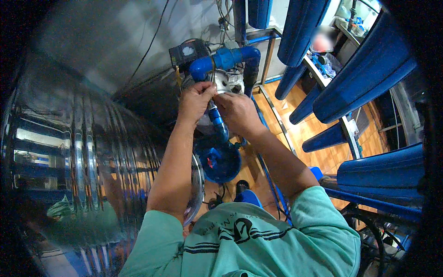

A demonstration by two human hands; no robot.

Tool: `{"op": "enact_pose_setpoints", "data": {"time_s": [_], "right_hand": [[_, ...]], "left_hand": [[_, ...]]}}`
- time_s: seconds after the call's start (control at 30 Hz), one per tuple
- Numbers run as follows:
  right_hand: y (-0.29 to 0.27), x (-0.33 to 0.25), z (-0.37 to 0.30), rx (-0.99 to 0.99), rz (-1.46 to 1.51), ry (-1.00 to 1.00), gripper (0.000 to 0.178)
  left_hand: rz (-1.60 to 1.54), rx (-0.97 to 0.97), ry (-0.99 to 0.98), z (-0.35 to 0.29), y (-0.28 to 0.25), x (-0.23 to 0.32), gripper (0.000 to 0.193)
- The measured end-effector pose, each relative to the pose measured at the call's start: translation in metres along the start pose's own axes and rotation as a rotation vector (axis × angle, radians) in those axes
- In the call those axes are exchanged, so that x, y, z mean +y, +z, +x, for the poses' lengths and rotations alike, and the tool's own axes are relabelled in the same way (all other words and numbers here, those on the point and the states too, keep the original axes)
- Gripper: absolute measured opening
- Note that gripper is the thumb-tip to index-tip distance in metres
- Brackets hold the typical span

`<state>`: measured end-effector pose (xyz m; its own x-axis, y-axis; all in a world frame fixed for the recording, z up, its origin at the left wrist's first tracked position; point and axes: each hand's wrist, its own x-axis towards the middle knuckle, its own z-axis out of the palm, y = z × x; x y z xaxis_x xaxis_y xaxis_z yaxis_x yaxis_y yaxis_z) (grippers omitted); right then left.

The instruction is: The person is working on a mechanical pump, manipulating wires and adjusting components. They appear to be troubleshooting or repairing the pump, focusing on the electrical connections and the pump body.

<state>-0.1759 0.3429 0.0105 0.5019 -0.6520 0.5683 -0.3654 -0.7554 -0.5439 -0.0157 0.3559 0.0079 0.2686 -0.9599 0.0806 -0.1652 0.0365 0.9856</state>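
Both my hands meet at a pump assembly with blue pipes. My left hand [195, 102] is closed, thumb and forefinger pinched near a pale metal pump part [221, 82]; what it pinches is too small to make out. Close beside it, my right hand [237, 114] has its fingers curled in against the same part, their tips partly hidden. Above them a thick blue pipe [226, 58] arches over, next to a dark box-shaped unit [189, 51]. Between my wrists a narrower blue pipe [216, 118] runs down toward a round blue container [220, 168].
A shiny ribbed steel tank [92, 138] fills the left side. Large blue cylinders [364, 69] on a metal frame [277, 113] crowd the right. Loose cables [223, 21] hang on the far wall. Orange tiled floor [286, 101] shows between; a person [322, 42] is at the far right.
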Motion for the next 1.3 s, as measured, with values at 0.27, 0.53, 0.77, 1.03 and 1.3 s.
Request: {"op": "enact_pose_setpoints", "data": {"time_s": [0.27,0.53,0.77,1.03,1.3], "right_hand": [[-0.016,0.019,0.034,0.113,0.13,-0.096,0.019],[0.003,0.024,0.055,-0.187,-0.201,0.342,0.027],[0.004,0.026,0.055,-0.101,-0.167,0.393,0.026],[0.034,0.07,0.061,-0.16,0.789,0.607,0.033],[0.014,0.062,0.07,-0.387,0.887,0.866,0.03]], "left_hand": [[0.441,0.05,0.109,-0.025,0.015,0.02,0.021],[0.901,0.179,0.406,-0.03,-0.006,0.018,0.018],[1.274,0.256,0.705,-0.006,-0.01,0.021,0.02],[1.295,0.325,1.004,0.007,-0.023,0.033,0.011],[1.212,0.3,1.086,0.016,-0.019,0.046,0.014]]}}
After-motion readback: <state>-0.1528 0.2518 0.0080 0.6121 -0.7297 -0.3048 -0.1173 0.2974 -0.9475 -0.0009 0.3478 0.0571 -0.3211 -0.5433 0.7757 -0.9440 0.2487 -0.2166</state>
